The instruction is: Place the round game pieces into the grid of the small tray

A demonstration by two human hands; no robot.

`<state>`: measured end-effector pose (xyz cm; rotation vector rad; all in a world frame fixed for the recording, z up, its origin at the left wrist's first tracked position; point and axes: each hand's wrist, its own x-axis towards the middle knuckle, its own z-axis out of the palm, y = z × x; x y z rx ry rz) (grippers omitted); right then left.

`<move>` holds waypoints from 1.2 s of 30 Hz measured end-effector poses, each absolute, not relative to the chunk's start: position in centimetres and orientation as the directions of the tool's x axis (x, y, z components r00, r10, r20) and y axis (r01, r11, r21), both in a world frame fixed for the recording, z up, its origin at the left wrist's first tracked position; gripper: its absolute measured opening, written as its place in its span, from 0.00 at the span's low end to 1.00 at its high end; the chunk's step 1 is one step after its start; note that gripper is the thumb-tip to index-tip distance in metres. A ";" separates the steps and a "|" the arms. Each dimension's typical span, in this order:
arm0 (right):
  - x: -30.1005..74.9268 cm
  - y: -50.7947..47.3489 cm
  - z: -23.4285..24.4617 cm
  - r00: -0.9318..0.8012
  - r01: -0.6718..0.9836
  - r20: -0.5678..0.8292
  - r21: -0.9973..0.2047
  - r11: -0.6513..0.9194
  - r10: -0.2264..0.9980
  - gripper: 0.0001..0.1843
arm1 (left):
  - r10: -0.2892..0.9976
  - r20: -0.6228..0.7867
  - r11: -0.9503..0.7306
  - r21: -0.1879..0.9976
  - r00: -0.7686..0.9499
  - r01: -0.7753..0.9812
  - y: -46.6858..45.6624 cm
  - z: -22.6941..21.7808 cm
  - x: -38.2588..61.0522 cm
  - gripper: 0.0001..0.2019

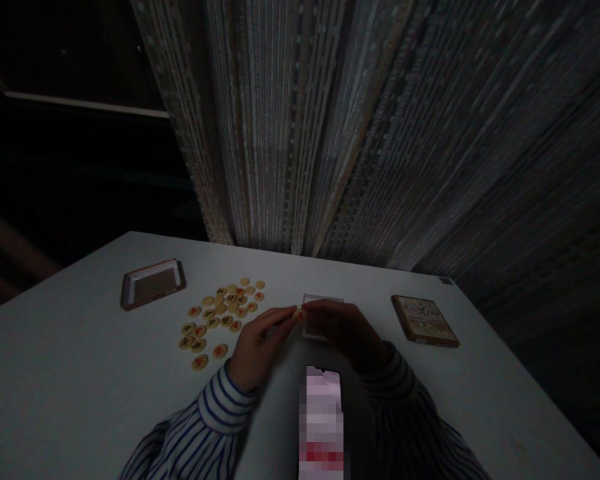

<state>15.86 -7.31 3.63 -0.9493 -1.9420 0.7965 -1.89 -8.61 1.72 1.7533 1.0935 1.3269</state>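
My left hand [257, 350] reaches in from the lower middle, its fingertips pinching a round wooden xiangqi piece [299, 315]. My right hand [345, 330] lies dark over a small clear plastic case [323, 299], its fingers close to that same piece. The shadow hides whether this hand grips the case. To the left of my hands lies a loose group of several round wooden xiangqi pieces [220, 313], marked with red or black characters. Both my wrists show striped blue-and-white sleeves [225, 400].
The white table [80, 347] holds a brown-rimmed box tray [153, 283] at back left and a printed box lid [424, 321] at right. A smartphone [323, 420] with a pixelated screen lies between my arms. A pleated curtain [330, 133] hangs beyond the table's far edge.
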 end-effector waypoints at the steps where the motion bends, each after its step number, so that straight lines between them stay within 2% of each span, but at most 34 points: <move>1: 16.0 -7.4 3.6 -0.388 0.323 0.391 -0.790 0.521 0.835 0.11 | 0.932 0.343 -0.360 0.917 0.121 0.173 -8.6 1.9 -1.7 0.12; 4: 16.4 -7.8 3.9 -0.405 0.324 0.403 -0.776 0.541 0.821 0.11 | 0.979 0.178 -0.182 0.982 0.096 0.043 -8.7 2.0 -1.0 0.14; 7: 16.8 -8.2 4.4 -0.431 0.366 0.424 -0.725 0.584 0.797 0.11 | 0.992 0.085 -0.080 0.995 0.096 -0.052 -8.6 1.8 -0.2 0.16; 14: 17.4 -8.3 4.4 -0.481 0.583 0.532 -0.400 0.708 0.697 0.10 | 0.990 0.048 -0.031 0.992 0.134 -0.122 -8.5 1.6 1.2 0.17; 17: 17.9 -8.2 4.2 -0.521 0.617 0.504 -0.336 0.712 0.689 0.10 | 0.984 0.076 -0.075 0.997 0.162 -0.012 -8.3 1.4 1.2 0.16; 20: 18.9 -8.1 4.0 -0.495 0.640 0.509 -0.335 0.691 0.705 0.10 | 0.983 0.137 -0.166 0.948 0.122 0.271 -7.9 0.5 0.9 0.16; 23: 20.1 -8.2 3.7 -0.417 0.649 0.571 -0.358 0.671 0.708 0.09 | 0.966 0.195 -0.257 0.770 0.169 0.583 -7.6 -0.9 0.8 0.17; 25: 20.8 -8.3 3.3 -0.363 0.660 0.596 -0.377 0.649 0.716 0.09 | 0.962 0.173 -0.272 0.652 0.211 0.707 -7.4 -1.8 1.0 0.16; 27: 21.4 -8.5 2.7 -0.324 0.672 0.603 -0.396 0.626 0.729 0.09 | 0.964 0.116 -0.261 0.571 0.239 0.778 -7.2 -2.4 1.3 0.16; 30: 22.2 -8.6 1.3 -0.278 0.686 0.593 -0.428 0.589 0.756 0.07 | 0.964 0.040 -0.245 0.512 0.262 0.823 -6.9 -2.7 1.7 0.15; 36: 23.3 -8.5 -1.1 -0.219 0.700 0.537 -0.495 0.515 0.814 0.09 | 0.968 0.027 -0.226 0.527 0.250 0.819 -6.3 -3.2 1.8 0.15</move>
